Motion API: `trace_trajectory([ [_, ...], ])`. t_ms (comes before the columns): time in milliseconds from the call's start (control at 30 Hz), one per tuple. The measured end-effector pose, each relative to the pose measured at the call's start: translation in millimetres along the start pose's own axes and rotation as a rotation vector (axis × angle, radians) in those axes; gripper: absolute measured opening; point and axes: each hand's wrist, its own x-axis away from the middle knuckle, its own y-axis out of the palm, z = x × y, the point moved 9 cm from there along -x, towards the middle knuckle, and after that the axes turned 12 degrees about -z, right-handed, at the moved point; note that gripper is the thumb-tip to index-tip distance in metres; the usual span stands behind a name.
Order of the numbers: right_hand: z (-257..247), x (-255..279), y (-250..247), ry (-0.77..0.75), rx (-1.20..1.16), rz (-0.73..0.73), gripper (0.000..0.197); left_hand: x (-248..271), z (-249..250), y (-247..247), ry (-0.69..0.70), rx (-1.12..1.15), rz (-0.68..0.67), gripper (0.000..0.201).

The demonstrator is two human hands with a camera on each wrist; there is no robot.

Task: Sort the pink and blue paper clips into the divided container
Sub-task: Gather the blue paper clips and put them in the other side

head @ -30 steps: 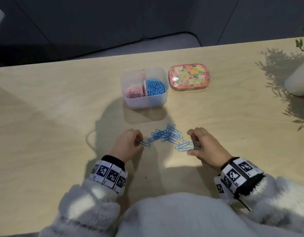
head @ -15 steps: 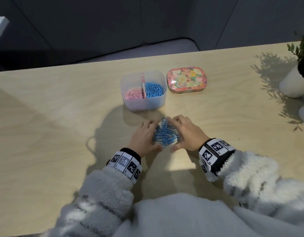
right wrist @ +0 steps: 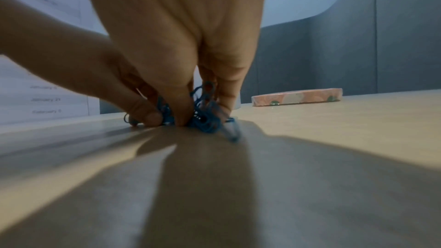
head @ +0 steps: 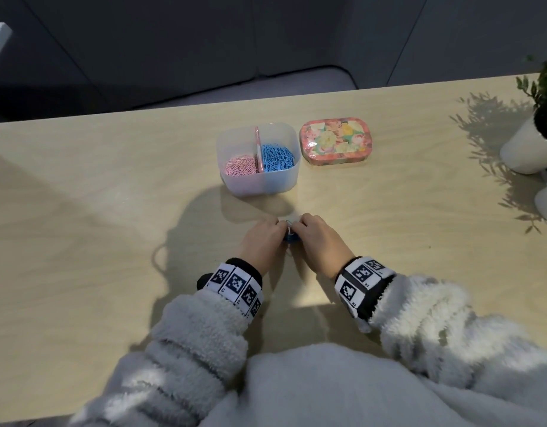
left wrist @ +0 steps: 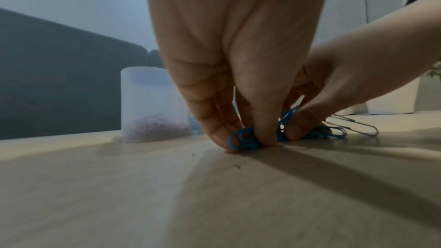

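Observation:
A bunch of blue paper clips lies on the wooden table, squeezed between my two hands. My left hand pinches its left side with curled fingers, and my right hand pinches its right side. In the left wrist view the blue clips poke out under my fingertips; in the right wrist view the clips are bunched under my fingers. The translucent divided container stands just beyond, with pink clips in its left half and blue clips in its right half.
A floral tin lid lies right of the container. White plant pots stand at the table's right edge. The table's far edge runs behind the container.
My hands came together from either side, sweeping the spread blue clips into one tight bunch, and now close on it. The container has not moved.

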Motion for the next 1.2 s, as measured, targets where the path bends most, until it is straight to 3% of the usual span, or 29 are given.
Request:
trace_trajectory([
  [200, 11.2, -6.4, -11.8, -0.054, -0.026, 0.012, 0.016, 2.2, -5.3, 3.0, -0.043, -0.124, -0.010, 0.016],
  [367, 43.2, -10.1, -39.1, 0.099, -0.408, 0.091, 0.012, 7.7, -22.1, -1.1, -0.085, -0.003, 0.023, 0.022],
  [567, 38.8, -37.1, -115.0, 0.096, -0.719, 0.257, 0.009, 17.1, -32.1, -13.8, -0.071, 0.173, 0.086, 0.021],
  [667, 28.1, -58.8, -146.2, 0.093, -0.737, 0.276, 0.012, 23.1, -33.8, -39.4, -0.060, 0.261, 0.181, 0.015],
  [733, 22.2, -74.8, -154.2, 0.118, -0.761, 0.243, 0.003, 25.4, -35.9, -66.4, -0.072, 0.293, 0.246, 0.015],
  [933, 11.7, -102.6, -151.3, 0.200, -0.581, 0.115, 0.016, 5.7, -50.7, -129.2, -0.177, 0.306, 0.372, 0.020],
  [1067, 17.8, -75.0, -163.5, 0.136, -0.607, 0.276, 0.029, -19.3, -48.3, -145.6, -0.239, 0.378, 0.313, 0.037],
  [1133, 24.3, -46.7, -167.1, 0.094, -0.573, 0.384, 0.027, -31.6, -44.9, -145.7, -0.247, 0.381, 0.286, 0.029],
  [1200, 32.3, -22.9, -151.5, 0.083, -0.506, 0.338, 0.019, -42.4, -41.9, -145.0, -0.251, 0.372, 0.280, 0.014],
])
